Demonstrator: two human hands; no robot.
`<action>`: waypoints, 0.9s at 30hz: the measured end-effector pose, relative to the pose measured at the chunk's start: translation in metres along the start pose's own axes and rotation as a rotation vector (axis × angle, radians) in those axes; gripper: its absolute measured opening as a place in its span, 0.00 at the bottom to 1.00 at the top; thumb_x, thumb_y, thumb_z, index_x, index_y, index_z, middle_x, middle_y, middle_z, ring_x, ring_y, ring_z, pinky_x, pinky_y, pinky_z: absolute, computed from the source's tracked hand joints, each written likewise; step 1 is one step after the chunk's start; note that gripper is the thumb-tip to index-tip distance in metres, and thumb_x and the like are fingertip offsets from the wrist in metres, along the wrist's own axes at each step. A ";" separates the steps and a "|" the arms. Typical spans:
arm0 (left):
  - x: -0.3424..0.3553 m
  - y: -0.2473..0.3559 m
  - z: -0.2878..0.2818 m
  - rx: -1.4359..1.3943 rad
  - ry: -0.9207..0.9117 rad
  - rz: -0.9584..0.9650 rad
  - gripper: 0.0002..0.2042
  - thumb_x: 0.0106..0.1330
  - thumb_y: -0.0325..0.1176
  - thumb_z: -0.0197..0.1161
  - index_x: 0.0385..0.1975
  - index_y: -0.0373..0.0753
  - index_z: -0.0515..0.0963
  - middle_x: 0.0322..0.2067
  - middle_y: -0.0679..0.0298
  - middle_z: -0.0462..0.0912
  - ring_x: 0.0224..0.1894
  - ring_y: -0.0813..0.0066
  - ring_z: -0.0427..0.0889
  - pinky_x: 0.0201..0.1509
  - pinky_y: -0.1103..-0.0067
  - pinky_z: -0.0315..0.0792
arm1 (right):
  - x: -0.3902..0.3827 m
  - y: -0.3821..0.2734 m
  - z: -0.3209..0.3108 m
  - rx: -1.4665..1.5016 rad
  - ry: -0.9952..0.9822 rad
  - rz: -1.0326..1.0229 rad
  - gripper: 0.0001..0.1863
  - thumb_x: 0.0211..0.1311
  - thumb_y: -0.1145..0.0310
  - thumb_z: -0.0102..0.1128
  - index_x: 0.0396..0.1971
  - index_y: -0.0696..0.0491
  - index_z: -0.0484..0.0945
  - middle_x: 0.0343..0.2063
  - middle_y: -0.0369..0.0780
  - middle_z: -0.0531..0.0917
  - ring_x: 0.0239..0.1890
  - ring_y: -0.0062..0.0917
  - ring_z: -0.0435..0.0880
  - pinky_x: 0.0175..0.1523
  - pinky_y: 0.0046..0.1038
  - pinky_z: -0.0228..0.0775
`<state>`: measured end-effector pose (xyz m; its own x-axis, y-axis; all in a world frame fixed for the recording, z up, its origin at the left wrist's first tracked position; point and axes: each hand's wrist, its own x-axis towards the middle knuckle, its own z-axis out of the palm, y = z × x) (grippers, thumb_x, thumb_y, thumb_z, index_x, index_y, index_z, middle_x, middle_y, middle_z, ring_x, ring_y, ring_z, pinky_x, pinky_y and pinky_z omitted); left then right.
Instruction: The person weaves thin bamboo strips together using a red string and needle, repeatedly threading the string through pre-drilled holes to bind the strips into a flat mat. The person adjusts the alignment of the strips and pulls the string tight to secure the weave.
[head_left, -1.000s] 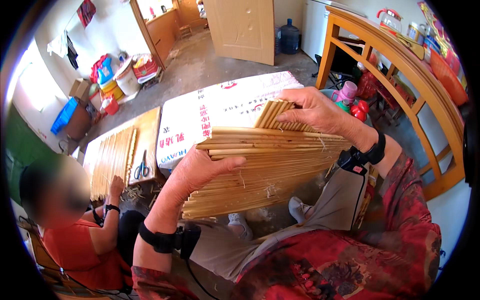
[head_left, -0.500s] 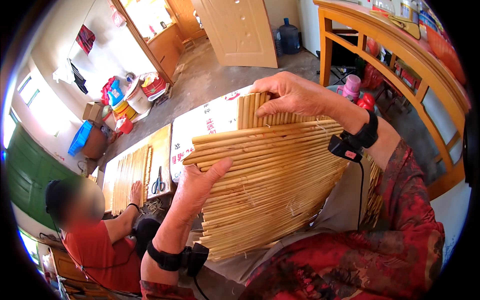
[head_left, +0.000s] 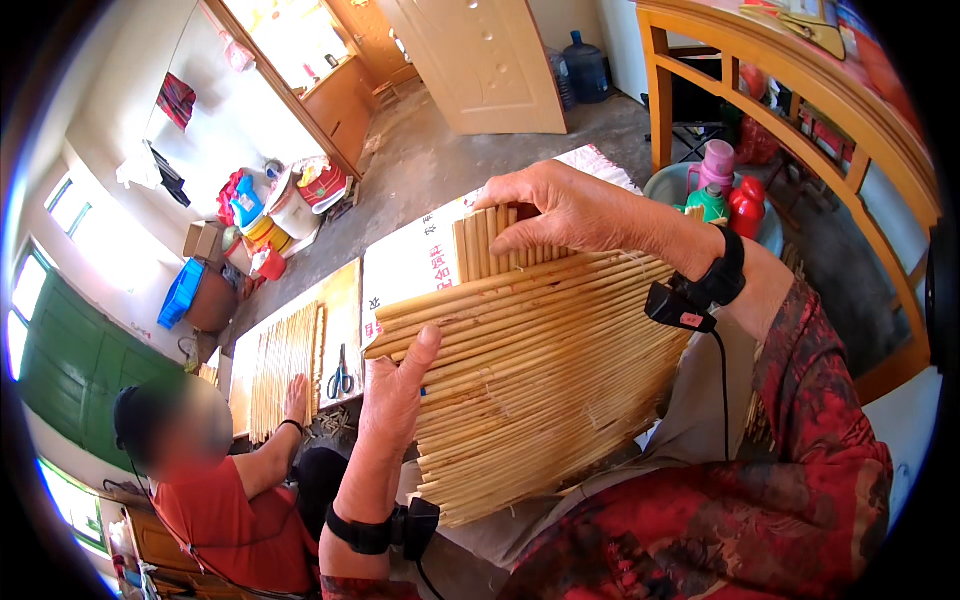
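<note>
One mat (head_left: 540, 380), left hand (head_left: 394, 392) at side, right hand (head_left: 575, 207) at top

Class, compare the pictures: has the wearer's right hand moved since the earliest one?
Yes, leftward against the door: the right hand, earlier wholly right of the door's right edge, now extends left past that edge.

Left hand (head_left: 392, 398) gripping stick mat (head_left: 545, 375), right hand (head_left: 570, 208) holding upright sticks (head_left: 478, 245) behind it, scissors (head_left: 341, 378) on table (head_left: 343, 298)

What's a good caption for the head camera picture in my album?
Left hand holds a stick mat while right hand grips crosswise sticks along its far edge.
</note>
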<state>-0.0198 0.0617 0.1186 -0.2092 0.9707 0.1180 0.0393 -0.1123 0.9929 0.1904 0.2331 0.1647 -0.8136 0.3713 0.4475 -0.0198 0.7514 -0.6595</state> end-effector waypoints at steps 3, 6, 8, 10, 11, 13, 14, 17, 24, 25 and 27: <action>0.007 0.004 0.001 0.098 -0.030 0.056 0.24 0.63 0.39 0.67 0.54 0.32 0.72 0.47 0.60 0.80 0.49 0.73 0.78 0.55 0.75 0.72 | -0.012 0.002 0.000 0.049 0.059 0.012 0.20 0.58 0.65 0.67 0.47 0.61 0.76 0.34 0.39 0.83 0.39 0.19 0.78 0.47 0.23 0.69; 0.012 0.008 -0.002 0.190 -0.071 0.020 0.23 0.63 0.39 0.67 0.53 0.31 0.73 0.46 0.60 0.81 0.48 0.73 0.78 0.54 0.75 0.72 | -0.031 0.002 0.007 0.097 0.118 0.014 0.18 0.59 0.66 0.67 0.45 0.60 0.76 0.34 0.38 0.83 0.39 0.19 0.78 0.47 0.23 0.69; 0.011 0.006 -0.002 0.263 -0.084 -0.015 0.21 0.65 0.39 0.66 0.52 0.31 0.74 0.45 0.62 0.81 0.47 0.75 0.78 0.52 0.76 0.72 | -0.043 0.002 0.015 0.127 0.134 0.050 0.18 0.59 0.65 0.67 0.44 0.60 0.76 0.34 0.38 0.83 0.39 0.18 0.78 0.47 0.24 0.69; 0.014 -0.004 -0.004 0.280 -0.123 -0.018 0.21 0.65 0.39 0.65 0.52 0.32 0.74 0.45 0.63 0.81 0.46 0.75 0.77 0.52 0.76 0.72 | -0.052 0.011 0.023 0.129 0.171 0.050 0.16 0.59 0.68 0.66 0.43 0.60 0.76 0.33 0.39 0.82 0.38 0.19 0.78 0.46 0.24 0.70; 0.015 -0.010 -0.006 0.310 -0.127 -0.008 0.20 0.66 0.40 0.64 0.51 0.32 0.76 0.43 0.64 0.82 0.44 0.76 0.77 0.49 0.76 0.72 | -0.055 0.015 0.029 0.147 0.202 0.055 0.15 0.59 0.70 0.66 0.43 0.60 0.76 0.32 0.41 0.83 0.37 0.21 0.79 0.46 0.25 0.71; 0.018 -0.009 -0.006 0.416 -0.139 0.000 0.19 0.66 0.41 0.64 0.49 0.32 0.77 0.40 0.63 0.83 0.42 0.76 0.78 0.48 0.76 0.72 | -0.060 0.024 0.040 0.221 0.267 0.055 0.14 0.59 0.73 0.65 0.42 0.61 0.76 0.30 0.42 0.83 0.35 0.21 0.80 0.44 0.24 0.71; 0.021 -0.011 -0.005 0.461 -0.145 0.004 0.19 0.66 0.41 0.64 0.48 0.31 0.78 0.39 0.63 0.83 0.41 0.76 0.78 0.48 0.76 0.72 | -0.061 0.026 0.043 0.234 0.276 0.097 0.14 0.59 0.73 0.65 0.43 0.61 0.76 0.30 0.41 0.83 0.35 0.20 0.80 0.44 0.24 0.71; 0.034 -0.013 -0.006 0.462 -0.161 0.010 0.21 0.65 0.45 0.64 0.44 0.29 0.79 0.36 0.61 0.84 0.40 0.77 0.78 0.47 0.77 0.73 | -0.063 0.030 0.052 0.280 0.313 0.190 0.14 0.59 0.73 0.65 0.43 0.61 0.76 0.31 0.39 0.82 0.35 0.17 0.79 0.44 0.22 0.71; 0.083 -0.015 -0.010 0.317 -0.312 -0.062 0.26 0.64 0.49 0.64 0.48 0.29 0.78 0.39 0.58 0.84 0.41 0.74 0.80 0.46 0.77 0.74 | -0.048 0.040 0.042 0.369 0.328 0.330 0.12 0.61 0.73 0.64 0.43 0.60 0.77 0.35 0.33 0.81 0.37 0.12 0.76 0.44 0.18 0.71; 0.091 -0.020 -0.011 0.265 -0.334 -0.048 0.26 0.64 0.49 0.64 0.49 0.29 0.78 0.39 0.58 0.84 0.41 0.73 0.81 0.47 0.77 0.74 | -0.046 0.039 0.037 0.326 0.302 0.363 0.12 0.61 0.72 0.64 0.44 0.60 0.77 0.35 0.32 0.81 0.38 0.11 0.76 0.44 0.17 0.71; 0.107 -0.038 -0.011 0.215 -0.380 -0.056 0.27 0.63 0.48 0.65 0.50 0.29 0.77 0.41 0.57 0.84 0.43 0.71 0.81 0.48 0.77 0.74 | -0.047 0.045 0.033 0.295 0.259 0.409 0.13 0.62 0.71 0.63 0.44 0.59 0.77 0.36 0.31 0.80 0.37 0.10 0.77 0.43 0.15 0.71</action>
<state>-0.0543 0.1671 0.0936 0.1557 0.9878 0.0105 0.2489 -0.0495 0.9673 0.2086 0.2312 0.0944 -0.6207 0.7498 0.2292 0.0752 0.3479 -0.9345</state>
